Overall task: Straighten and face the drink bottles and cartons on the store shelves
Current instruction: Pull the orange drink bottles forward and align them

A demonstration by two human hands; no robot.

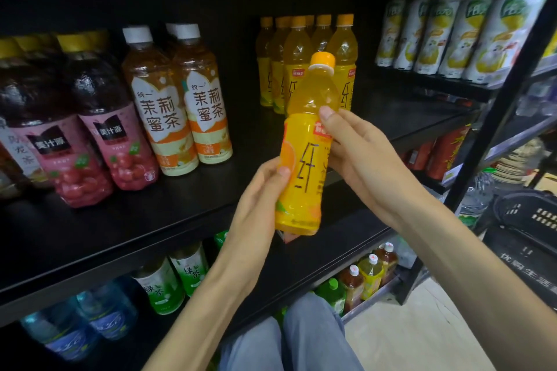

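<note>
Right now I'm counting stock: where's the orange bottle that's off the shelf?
Centre of the head view: orange bottle held by both hands, left hand, right hand, before its row.

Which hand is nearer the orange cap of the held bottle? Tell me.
Right. The right hand grips the juice bottle high up, its thumb just below the orange cap. The left hand holds the bottle's lower part, farther from the cap.

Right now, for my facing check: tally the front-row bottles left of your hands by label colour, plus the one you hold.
Pink-label bottles: 2
White-label tea bottles: 2
Pale-label bottle, cut off at left edge: 1
Orange bottle, held by left hand and right hand: 1
Total: 6
</note>
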